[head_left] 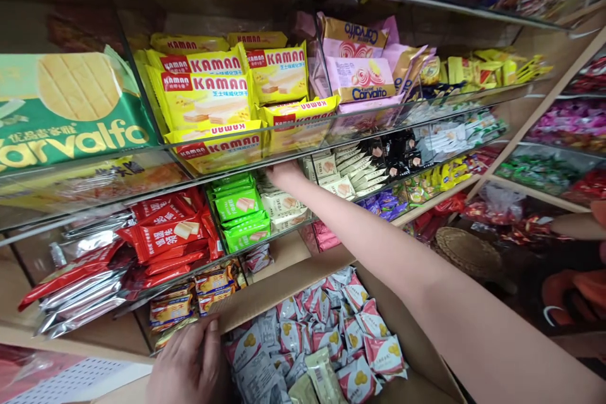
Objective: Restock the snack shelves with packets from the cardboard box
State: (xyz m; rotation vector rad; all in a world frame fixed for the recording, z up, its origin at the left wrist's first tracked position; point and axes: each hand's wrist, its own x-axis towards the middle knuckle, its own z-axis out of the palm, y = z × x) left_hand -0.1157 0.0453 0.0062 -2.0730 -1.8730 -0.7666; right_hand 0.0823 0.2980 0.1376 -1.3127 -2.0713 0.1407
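Through the head view, I see the right hand deep in a shelf slot, over white packs and beside green packs. Its fingers are hidden, so I can't tell whether they grasp anything. The left hand is curled on the edge of an open box just below the shelf, and looks to be grasping the cardboard wall.

The white packs look light and slick, with brittle wafer inside, I'd guess; best pinched by the sealed ends, not squeezed in the middle. The box's sweets seem small and light, their crinkly wrappers apt to slide; a corner of the wrapper would do. The full box is probably the one heavy thing, its wall stiff enough to hold by the rim.

Counting: two hands, one box. Inside it, two pale-green packs lie among well over a dozen sweets, too overlapped to number exactly. At least three white packs show under the right hand, and at least four green ones; deeper layers are hidden.
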